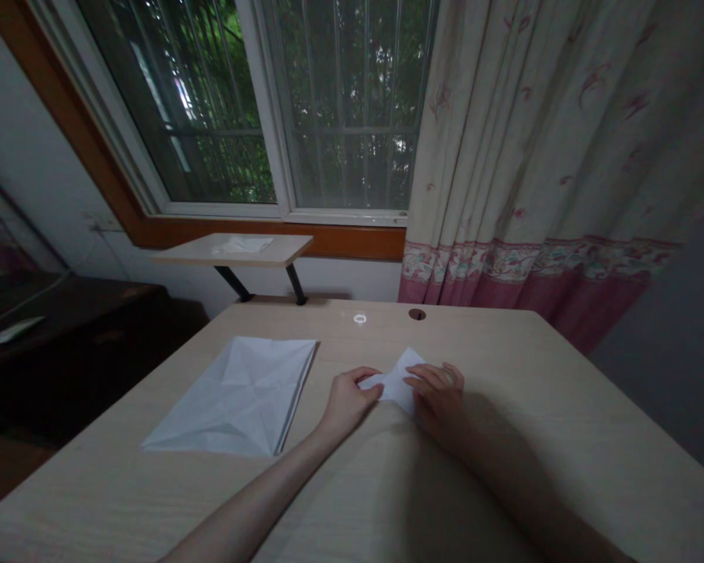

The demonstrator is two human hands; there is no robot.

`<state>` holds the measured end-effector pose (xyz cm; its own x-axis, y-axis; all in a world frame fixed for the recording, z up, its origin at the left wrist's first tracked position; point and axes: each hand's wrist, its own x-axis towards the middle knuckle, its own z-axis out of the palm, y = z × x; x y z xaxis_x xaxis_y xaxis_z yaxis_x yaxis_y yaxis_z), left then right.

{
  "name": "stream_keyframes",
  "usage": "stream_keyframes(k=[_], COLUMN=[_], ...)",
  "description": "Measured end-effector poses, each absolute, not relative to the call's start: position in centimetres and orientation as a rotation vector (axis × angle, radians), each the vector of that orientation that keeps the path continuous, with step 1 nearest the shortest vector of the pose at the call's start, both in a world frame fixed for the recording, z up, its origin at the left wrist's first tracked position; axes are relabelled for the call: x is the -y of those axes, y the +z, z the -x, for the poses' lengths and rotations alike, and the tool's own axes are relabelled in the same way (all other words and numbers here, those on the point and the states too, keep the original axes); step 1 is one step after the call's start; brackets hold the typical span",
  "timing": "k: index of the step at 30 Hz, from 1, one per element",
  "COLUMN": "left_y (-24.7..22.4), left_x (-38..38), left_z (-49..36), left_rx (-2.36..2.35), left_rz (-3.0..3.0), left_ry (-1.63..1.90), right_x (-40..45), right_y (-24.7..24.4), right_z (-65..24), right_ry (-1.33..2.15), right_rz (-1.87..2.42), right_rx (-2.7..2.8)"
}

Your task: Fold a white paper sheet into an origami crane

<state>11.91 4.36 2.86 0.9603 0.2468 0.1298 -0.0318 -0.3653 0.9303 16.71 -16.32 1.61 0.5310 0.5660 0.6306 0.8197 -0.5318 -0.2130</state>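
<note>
A small folded piece of white paper (396, 383) is between my two hands, just above or on the wooden desk (340, 500). My left hand (350, 397) pinches its left end between thumb and fingers. On its right side, my right hand (441, 397) has its fingers curled over the paper, with the thumb below and partly hidden. The paper's upper corner points away from me, and its right part is covered by my right fingers. Left of my hands lies a stack of creased white paper sheets (243, 395).
A small raised shelf (196, 249) with crumpled white paper (243, 245) stands at the desk's back left. A round cable hole (417, 314) and a white ring (360, 319) are near the back edge. Behind are a window (352, 109) and a curtain (528, 156).
</note>
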Motion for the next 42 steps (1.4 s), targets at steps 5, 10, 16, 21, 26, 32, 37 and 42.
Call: stream_keyframes(k=[5, 10, 16, 21, 26, 32, 37, 42], left_y=[3.3, 3.7, 3.5, 2.9, 2.7, 2.6, 2.6, 2.8], left_x=[-4.5, -4.7, -4.5, -4.3, -4.0, -3.9, -3.9, -3.8], left_z=[-11.6, -11.3, -11.1, -11.1, -11.0, -10.8, -10.8, -10.8], left_rx=[-0.131, -0.043, 0.071, 0.270, 0.417, 0.396, 0.358, 0.337], left_rz=[-2.076, -2.407, -2.465, -2.363, -2.332, -2.457, -2.573, -2.643], left_ry=[0.379, 0.577, 0.639, 0.575, 0.459, 0.448, 0.428, 0.422], right_x=[16.3, 16.2, 16.1, 16.2, 16.1, 16.2, 16.2, 16.1], right_y=[1.1, 0.6, 0.4, 0.2, -0.1, -0.3, 0.0, 0.7], right_z=[-16.9, -17.0, -17.1, -17.2, -17.3, -17.4, -17.3, -17.0], right_ry=[-0.533, -0.462, -0.448, -0.495, -0.515, -0.545, -0.514, -0.455], right_rz=[2.370, 2.377, 2.405, 2.399, 2.393, 2.373, 2.370, 2.360], right_rx=[1.136, 1.126, 1.165, 1.173, 1.188, 1.195, 1.178, 1.117])
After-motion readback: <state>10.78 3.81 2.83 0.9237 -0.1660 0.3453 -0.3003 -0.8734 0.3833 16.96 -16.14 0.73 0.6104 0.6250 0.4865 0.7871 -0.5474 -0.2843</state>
